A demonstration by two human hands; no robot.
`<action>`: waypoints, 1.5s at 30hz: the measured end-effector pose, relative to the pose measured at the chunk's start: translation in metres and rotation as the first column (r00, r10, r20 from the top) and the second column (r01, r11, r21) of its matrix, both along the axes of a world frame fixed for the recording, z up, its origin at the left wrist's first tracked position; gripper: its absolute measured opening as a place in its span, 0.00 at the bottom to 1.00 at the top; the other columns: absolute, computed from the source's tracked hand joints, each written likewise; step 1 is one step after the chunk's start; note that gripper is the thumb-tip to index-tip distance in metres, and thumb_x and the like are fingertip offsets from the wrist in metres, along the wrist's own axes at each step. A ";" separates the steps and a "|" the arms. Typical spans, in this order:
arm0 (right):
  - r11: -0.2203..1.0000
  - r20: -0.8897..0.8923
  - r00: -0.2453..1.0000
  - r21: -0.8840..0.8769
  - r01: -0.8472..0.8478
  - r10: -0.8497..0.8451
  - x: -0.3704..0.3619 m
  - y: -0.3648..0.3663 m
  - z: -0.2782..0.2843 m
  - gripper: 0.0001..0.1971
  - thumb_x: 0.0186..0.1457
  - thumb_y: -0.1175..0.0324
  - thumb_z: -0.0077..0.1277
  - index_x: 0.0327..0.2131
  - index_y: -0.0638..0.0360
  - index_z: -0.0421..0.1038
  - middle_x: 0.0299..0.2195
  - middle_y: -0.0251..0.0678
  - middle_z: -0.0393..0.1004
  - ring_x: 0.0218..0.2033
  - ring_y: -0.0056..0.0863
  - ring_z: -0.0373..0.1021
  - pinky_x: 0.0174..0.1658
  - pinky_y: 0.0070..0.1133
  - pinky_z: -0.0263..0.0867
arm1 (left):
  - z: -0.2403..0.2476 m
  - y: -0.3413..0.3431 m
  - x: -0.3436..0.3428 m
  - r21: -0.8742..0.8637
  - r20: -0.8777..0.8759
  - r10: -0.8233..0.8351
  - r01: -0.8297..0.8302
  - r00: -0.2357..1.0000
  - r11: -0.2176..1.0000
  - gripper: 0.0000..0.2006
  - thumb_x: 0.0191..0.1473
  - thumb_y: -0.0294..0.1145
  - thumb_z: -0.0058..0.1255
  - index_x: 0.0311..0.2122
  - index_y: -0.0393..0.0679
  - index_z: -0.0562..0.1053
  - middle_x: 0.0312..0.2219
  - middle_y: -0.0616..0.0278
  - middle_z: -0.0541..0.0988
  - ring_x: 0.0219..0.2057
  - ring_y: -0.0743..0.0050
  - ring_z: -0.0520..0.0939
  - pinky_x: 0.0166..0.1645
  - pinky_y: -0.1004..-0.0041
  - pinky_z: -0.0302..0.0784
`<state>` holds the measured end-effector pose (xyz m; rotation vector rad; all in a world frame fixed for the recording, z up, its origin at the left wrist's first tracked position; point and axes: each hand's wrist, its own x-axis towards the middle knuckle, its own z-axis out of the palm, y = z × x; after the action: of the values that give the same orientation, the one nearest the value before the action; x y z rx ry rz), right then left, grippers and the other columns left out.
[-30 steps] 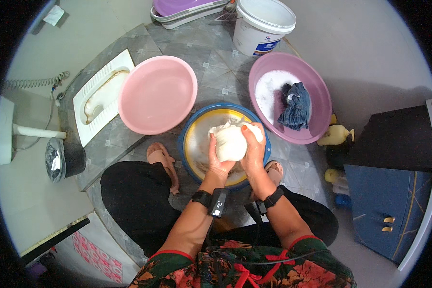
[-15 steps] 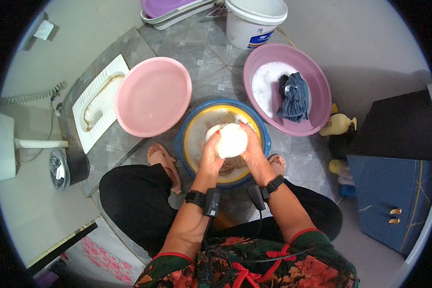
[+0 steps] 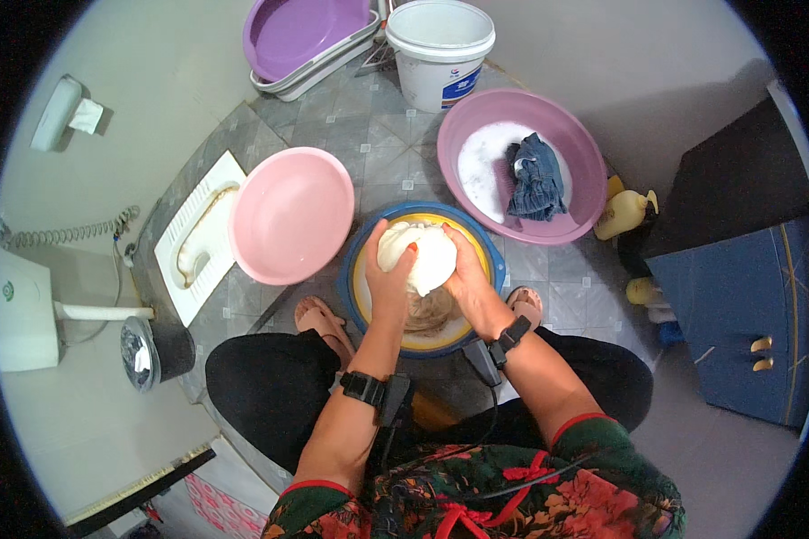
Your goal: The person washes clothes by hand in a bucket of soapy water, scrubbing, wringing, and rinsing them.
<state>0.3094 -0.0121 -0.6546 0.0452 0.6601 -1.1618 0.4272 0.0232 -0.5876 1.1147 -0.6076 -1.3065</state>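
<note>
1. Grey tiled floor (image 3: 386, 157) spreads beneath everything, with the person's sandalled feet on either side of the middle basin.
2. A blue cabinet (image 3: 737, 305) with a black top stands at the far right.
3. The mauve basin (image 3: 587, 171), ahead and to the right, holds white suds and a denim garment (image 3: 537, 180).
4. The blue-rimmed basin (image 3: 348, 287) sits between the feet; inside is a yellow band and a brownish patch too unclear to identify.
5. A pink basin (image 3: 292, 216) lies to its left, overlapping the squat toilet (image 3: 198, 241) in view.
6. A white bucket (image 3: 427, 85) stands beyond, near the wall.
7. The white cloth (image 3: 433, 256), bunched into a round bundle, is held above the blue-rimmed basin.
8. The left hand (image 3: 386, 278) grips the bundle's left side, thumb across its front.
9. The right hand (image 3: 469, 277) clasps its right side, fingers curved around the edge.
</note>
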 end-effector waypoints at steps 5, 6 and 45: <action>0.997 0.071 0.995 -0.040 -0.062 0.064 0.007 -0.002 0.041 0.16 0.58 0.60 0.45 0.43 0.62 0.68 0.39 0.42 0.74 0.41 0.35 0.71 0.47 0.30 0.68 | 0.014 -0.005 0.015 -0.240 0.519 0.016 0.127 0.855 0.962 0.24 0.40 0.23 0.57 0.47 0.38 0.68 0.47 0.50 0.70 0.48 0.60 0.73 0.53 0.66 0.68; 0.995 0.086 0.993 -0.064 -0.072 0.077 0.012 -0.001 0.052 0.16 0.58 0.60 0.44 0.43 0.62 0.68 0.39 0.42 0.74 0.41 0.35 0.72 0.47 0.30 0.68 | 0.015 -0.007 0.019 -0.275 0.570 0.033 0.153 0.821 0.949 0.24 0.39 0.23 0.58 0.46 0.38 0.68 0.48 0.49 0.70 0.48 0.58 0.72 0.54 0.65 0.67; 0.565 -0.264 0.579 -0.134 -0.814 0.771 -0.002 -0.018 0.066 0.05 0.53 0.66 0.49 0.31 0.55 0.68 0.26 0.26 0.68 0.27 0.14 0.65 0.30 0.14 0.62 | 0.040 0.012 0.015 -0.371 0.926 0.185 0.884 0.329 0.285 0.17 0.30 0.32 0.51 0.33 0.44 0.76 0.41 0.59 0.73 0.44 0.56 0.72 0.47 0.58 0.69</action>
<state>0.3074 -0.0300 -0.5890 -0.5400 0.5835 -0.3296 0.4426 0.0349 -0.5477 0.4924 -2.3622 -0.3649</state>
